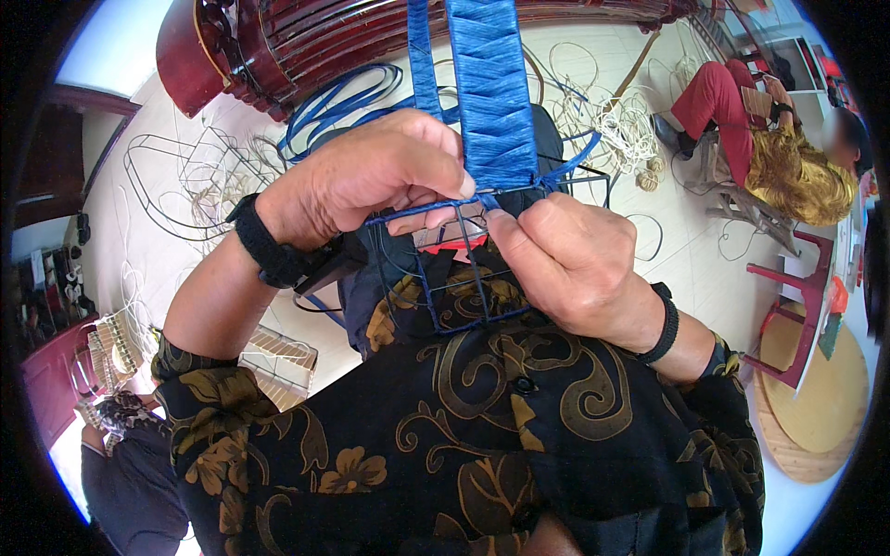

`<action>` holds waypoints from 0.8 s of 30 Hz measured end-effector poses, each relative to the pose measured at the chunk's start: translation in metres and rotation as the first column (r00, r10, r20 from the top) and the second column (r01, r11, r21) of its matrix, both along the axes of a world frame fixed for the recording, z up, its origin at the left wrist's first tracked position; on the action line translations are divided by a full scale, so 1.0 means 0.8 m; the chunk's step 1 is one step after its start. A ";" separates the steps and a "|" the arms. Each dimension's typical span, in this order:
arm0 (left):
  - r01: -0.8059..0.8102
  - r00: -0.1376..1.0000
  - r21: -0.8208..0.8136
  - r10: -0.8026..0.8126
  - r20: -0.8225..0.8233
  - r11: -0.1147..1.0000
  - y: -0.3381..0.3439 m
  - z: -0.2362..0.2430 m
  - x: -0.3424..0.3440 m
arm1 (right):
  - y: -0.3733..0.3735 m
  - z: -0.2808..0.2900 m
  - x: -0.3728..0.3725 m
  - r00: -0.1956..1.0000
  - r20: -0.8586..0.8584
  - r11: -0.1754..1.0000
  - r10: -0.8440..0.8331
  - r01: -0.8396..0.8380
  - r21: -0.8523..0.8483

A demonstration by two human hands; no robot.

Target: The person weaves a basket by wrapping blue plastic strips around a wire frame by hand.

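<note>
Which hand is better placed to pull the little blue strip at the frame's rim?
Probably the right hand: its fingertips pinch the blue strip, while the left hand holds the wire frame.

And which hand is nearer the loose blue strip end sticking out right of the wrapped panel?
Right. The right hand is just below the loose blue strip end in the picture; the left hand is farther away, by the lower left of the wrapped panel.
</note>
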State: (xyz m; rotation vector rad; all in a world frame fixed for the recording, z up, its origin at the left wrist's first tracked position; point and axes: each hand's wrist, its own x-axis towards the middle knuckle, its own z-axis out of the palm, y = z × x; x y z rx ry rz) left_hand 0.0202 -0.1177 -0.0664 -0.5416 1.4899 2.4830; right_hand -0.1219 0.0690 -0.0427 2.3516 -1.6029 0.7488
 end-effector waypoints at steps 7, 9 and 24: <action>0.016 1.000 -0.135 -0.015 0.008 0.991 0.003 0.006 -0.003 | 0.011 -0.004 -0.005 0.998 -0.062 1.000 -0.002 0.004 0.031; 0.021 1.000 -0.159 -0.017 0.024 0.987 0.004 0.008 -0.004 | 0.012 -0.008 -0.006 0.999 -0.038 1.000 0.011 -0.011 -0.004; 0.022 0.991 -0.251 0.013 0.133 0.968 0.020 0.031 -0.014 | 0.024 -0.011 -0.022 0.998 -0.054 0.999 -0.024 0.023 -0.025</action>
